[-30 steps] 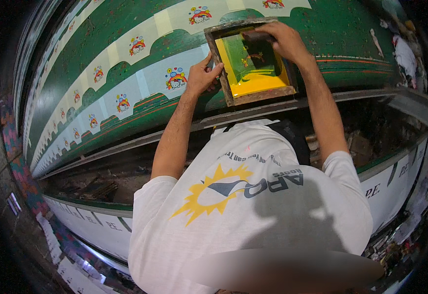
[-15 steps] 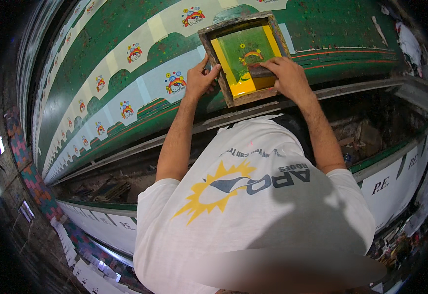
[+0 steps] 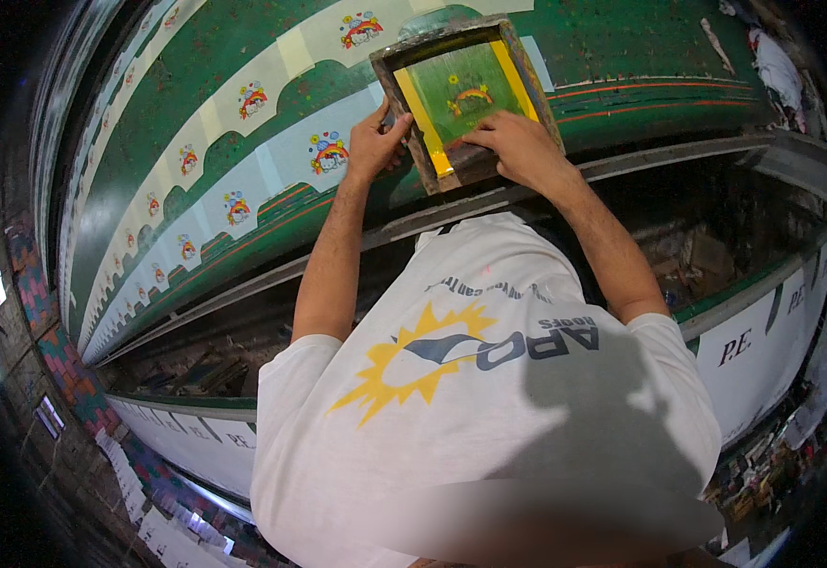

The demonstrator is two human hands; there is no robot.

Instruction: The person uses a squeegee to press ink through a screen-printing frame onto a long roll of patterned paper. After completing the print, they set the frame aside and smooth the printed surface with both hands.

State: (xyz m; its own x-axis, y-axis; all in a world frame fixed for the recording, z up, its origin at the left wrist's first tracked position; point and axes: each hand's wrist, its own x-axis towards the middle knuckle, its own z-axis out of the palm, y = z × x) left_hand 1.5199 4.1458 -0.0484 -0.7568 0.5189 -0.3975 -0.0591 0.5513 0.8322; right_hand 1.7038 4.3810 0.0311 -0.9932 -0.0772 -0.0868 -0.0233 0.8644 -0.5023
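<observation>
A screen printing frame (image 3: 437, 43) with worn wooden sides lies on the printing table, its green mesh (image 3: 461, 80) showing a rainbow-shaped design. Yellow ink (image 3: 423, 109) runs in strips down both sides of the mesh. Against the frame's left side is my left hand (image 3: 377, 142), thumb on the wood and fingers partly hidden beneath. My right hand (image 3: 519, 150) grips a dark brown squeegee (image 3: 475, 165) at the near end of the mesh, inside the frame. The squeegee's lower part is hard to make out there.
Pale fabric pieces (image 3: 285, 156) with printed rainbow motifs lie in curved rows along the green table (image 3: 612, 57). A metal rail (image 3: 622, 168) edges the table's near side. Behind me stands another long surface with white panels (image 3: 764, 331). A white cloth (image 3: 778, 76) lies at the far right.
My right hand has drawn the squeegee toward me, to the frame's near end. The yellow pool at that end is now mostly covered. My left hand stays at the frame's left side.
</observation>
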